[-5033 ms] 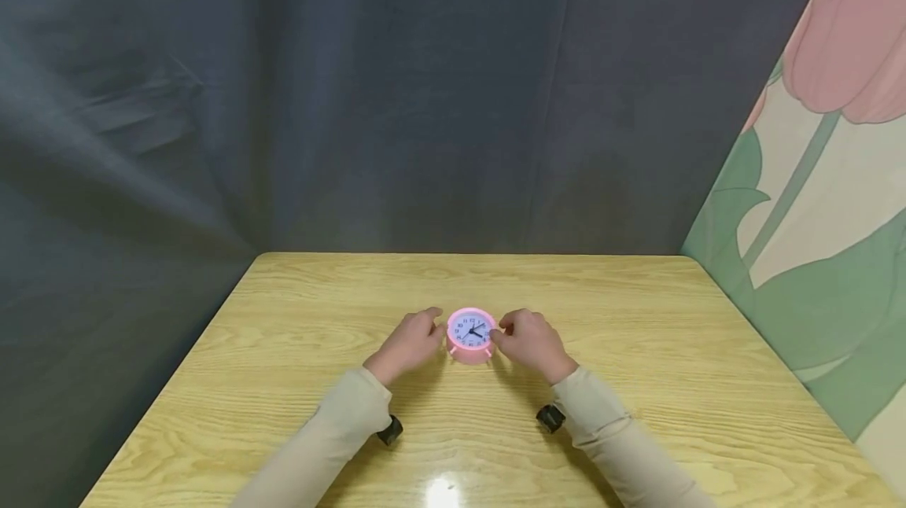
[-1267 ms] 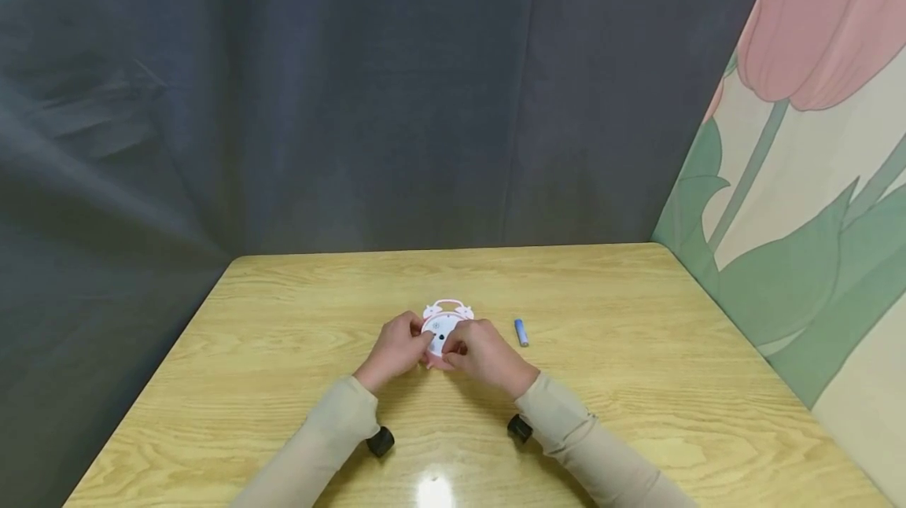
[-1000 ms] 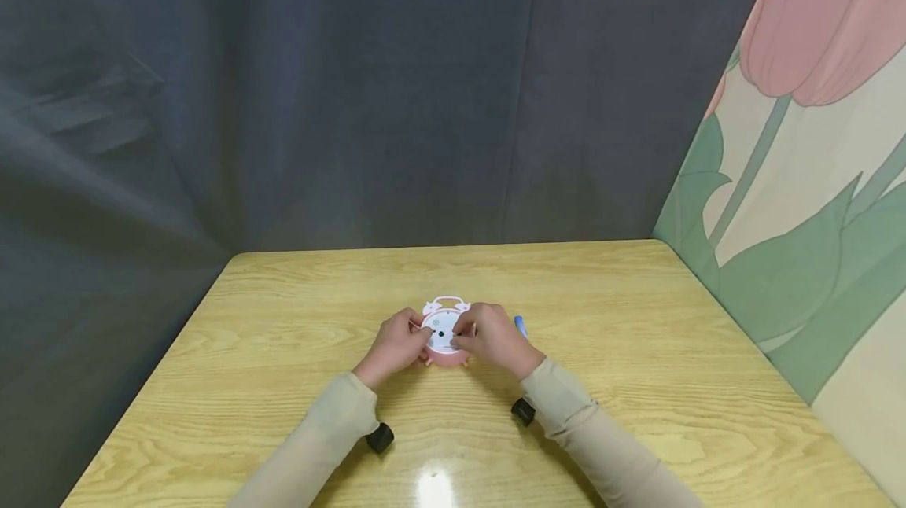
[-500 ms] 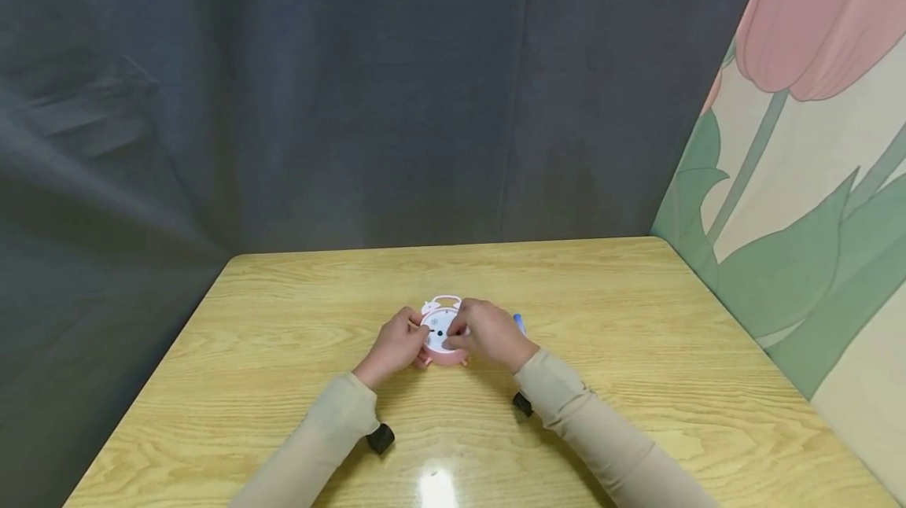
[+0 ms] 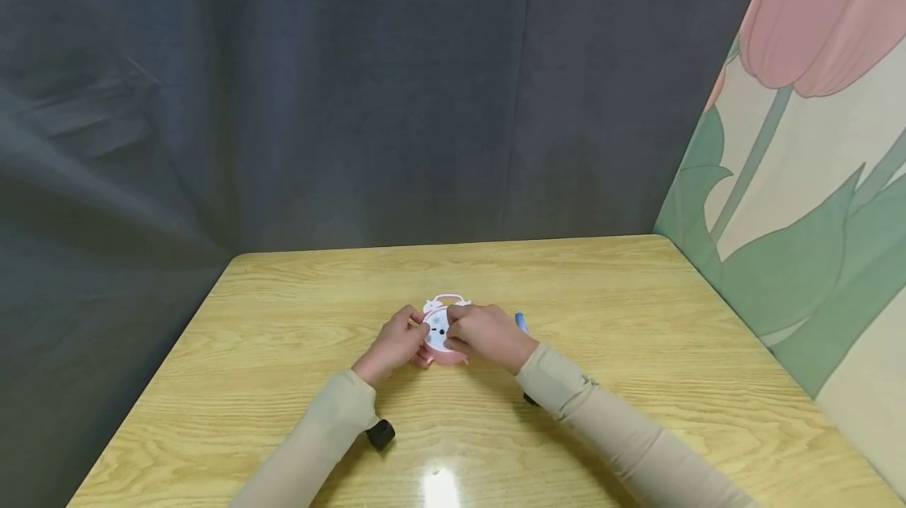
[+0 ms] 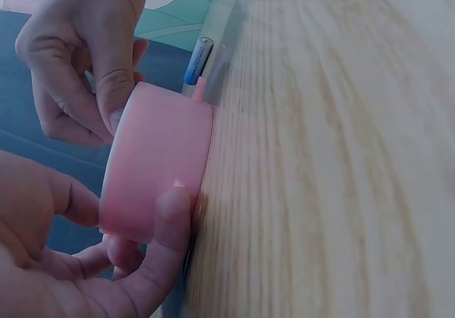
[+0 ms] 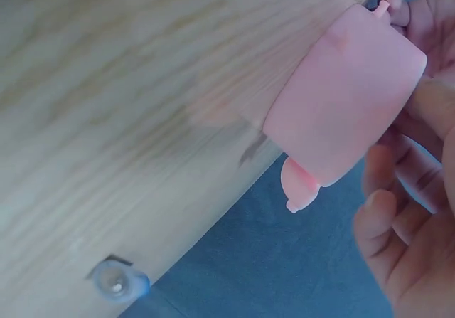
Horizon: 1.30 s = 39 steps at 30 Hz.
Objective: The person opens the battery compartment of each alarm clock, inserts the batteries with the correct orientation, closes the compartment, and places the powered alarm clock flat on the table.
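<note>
A pink twin-bell alarm clock [image 5: 436, 321] [image 6: 160, 158] [image 7: 345, 94] lies face down on the table, its white back upward. My left hand [image 5: 392, 344] [image 6: 106, 275] grips its left side, with fingers along the pink case. Over the right half of the back, my right hand [image 5: 491, 335] [image 6: 85, 55] [image 7: 419, 250] has its fingers bent and its thumb tip at the back's edge. Whether it pinches some small part there is hidden. Just beyond the right hand lies a blue battery [image 5: 521, 322] [image 6: 199, 60] [image 7: 119, 281] on the table.
The wood-grain table [image 5: 340, 288] ends at a dark curtain [image 5: 396, 99] behind and on the left. A wall with a tulip picture [image 5: 800, 241] borders it on the right. A black wrist camera [image 5: 381, 435] hangs under the left sleeve.
Five seconds ago the clock's dial faced up and no battery was visible. Now its back shows. In the last second the right hand shifts slightly over the back; the left keeps its grip.
</note>
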Motion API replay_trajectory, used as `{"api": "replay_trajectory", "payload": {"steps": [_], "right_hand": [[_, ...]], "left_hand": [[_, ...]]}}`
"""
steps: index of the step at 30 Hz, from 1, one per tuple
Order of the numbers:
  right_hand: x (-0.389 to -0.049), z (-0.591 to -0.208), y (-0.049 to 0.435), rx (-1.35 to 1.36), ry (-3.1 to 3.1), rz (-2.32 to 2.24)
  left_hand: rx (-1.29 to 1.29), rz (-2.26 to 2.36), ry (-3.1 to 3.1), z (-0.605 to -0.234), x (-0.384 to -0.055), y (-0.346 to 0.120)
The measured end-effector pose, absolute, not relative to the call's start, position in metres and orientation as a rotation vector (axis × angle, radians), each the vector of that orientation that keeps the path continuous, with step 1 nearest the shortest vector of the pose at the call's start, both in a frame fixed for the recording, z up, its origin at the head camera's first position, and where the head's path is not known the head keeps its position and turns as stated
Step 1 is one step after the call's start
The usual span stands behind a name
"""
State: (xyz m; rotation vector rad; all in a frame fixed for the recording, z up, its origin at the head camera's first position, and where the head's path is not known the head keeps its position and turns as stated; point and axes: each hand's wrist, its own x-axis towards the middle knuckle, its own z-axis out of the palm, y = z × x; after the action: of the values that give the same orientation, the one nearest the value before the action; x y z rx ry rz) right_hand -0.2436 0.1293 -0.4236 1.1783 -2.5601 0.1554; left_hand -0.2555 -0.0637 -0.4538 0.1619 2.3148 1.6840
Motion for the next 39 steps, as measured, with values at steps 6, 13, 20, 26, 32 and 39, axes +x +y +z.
{"api": "replay_trajectory", "payload": {"steps": [6, 13, 20, 26, 32, 39], "right_hand": [[-0.2433, -0.4267, 0.129, 1.201, -2.52, 0.082], [-0.2445, -0.4296, 0.1296, 1.226, -2.451, -0.018], [-0.2468, -0.4275, 0.1302, 1.194, -2.423, -0.042], [-0.2461, -0.4249, 0.1286, 1.166, -2.472, 0.064], [-0.2456, -0.4245, 0.1258, 1.182, -2.445, 0.041], [-0.2405, -0.4247, 0.1251, 1.158, -2.36, -0.007]], "left_hand": [[0.16, 1.72, 2.246, -0.4539, -0.2539, -0.064], [0.172, 1.732, 2.217, -0.4539, -0.2549, -0.0638], [0.201, 1.736, 2.224, -0.4472, -0.2598, -0.0626], [0.194, 1.684, 2.318, -0.4456, -0.256, -0.0615], [0.141, 1.725, 2.243, -0.4478, -0.2543, -0.0626], [0.117, 1.8, 2.164, -0.4487, -0.2536, -0.0626]]}}
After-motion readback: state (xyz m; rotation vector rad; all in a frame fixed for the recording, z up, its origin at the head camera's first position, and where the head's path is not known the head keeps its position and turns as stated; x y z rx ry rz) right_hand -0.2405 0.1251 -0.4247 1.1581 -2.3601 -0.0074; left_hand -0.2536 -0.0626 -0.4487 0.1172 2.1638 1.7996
